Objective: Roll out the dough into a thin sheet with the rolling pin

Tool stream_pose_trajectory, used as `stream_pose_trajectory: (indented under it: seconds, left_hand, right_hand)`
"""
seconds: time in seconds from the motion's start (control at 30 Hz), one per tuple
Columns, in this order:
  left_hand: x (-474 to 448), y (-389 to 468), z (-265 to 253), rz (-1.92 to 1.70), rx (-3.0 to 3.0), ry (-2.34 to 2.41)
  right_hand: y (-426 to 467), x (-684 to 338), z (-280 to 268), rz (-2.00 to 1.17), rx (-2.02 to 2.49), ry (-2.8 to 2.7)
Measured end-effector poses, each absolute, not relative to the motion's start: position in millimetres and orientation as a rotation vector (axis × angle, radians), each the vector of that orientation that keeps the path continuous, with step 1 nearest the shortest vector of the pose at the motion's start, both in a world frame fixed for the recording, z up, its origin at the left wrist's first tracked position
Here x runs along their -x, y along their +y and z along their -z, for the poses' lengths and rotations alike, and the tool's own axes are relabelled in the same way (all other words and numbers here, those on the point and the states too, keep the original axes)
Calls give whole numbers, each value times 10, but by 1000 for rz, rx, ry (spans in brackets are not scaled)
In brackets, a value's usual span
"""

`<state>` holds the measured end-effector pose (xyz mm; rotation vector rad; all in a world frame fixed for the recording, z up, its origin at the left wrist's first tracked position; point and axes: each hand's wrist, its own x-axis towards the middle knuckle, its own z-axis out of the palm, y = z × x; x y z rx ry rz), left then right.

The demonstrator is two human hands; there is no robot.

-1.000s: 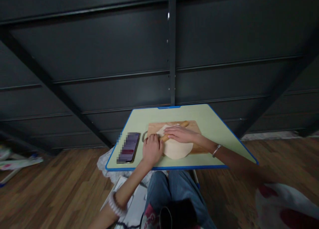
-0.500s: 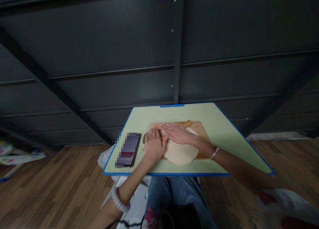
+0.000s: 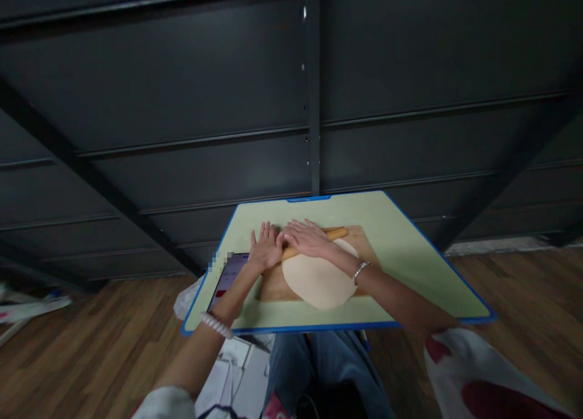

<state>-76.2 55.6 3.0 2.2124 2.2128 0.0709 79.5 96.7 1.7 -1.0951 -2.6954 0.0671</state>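
A wooden rolling pin lies across the far part of a flat, rounded sheet of dough. Under the dough is a wooden board. My left hand rests with its palm over the pin's left part, fingers stretched away from me. My right hand lies flat over the middle of the pin, its fingers pointing left and close to my left thumb. Neither hand is wrapped round the pin, whose right end sticks out bare.
The board sits on a pale green folding table with a blue edge. A phone lies at the left, partly behind my left forearm. Dark panels rise beyond the table. Papers and boxes are below, beside my legs.
Both hands have moved forward and left over the rolling pin, with my left hand now further out and its fingers more spread. More of the dough shows. The camera view has shifted slightly.
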Motion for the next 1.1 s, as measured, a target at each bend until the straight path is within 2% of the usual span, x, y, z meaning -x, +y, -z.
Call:
stream_pose_trajectory:
  seconds: [0.17, 0.37, 0.8, 1.1]
  left_hand:
    - [656, 358, 1, -106, -2246, 2347]
    - [429, -107, 79, -208, -2325, 2441]
    - [85, -957, 62, -257, -2420, 2286]
    - [220, -725, 106, -232, -2423, 2385]
  right_hand:
    - [860, -834, 52, 16, 1104, -2669]
    - [471, -1063, 64, 58, 908, -2613]
    - [222, -1583, -101, -510, 615, -2778]
    - [321, -1417, -74, -403, 627, -2782]
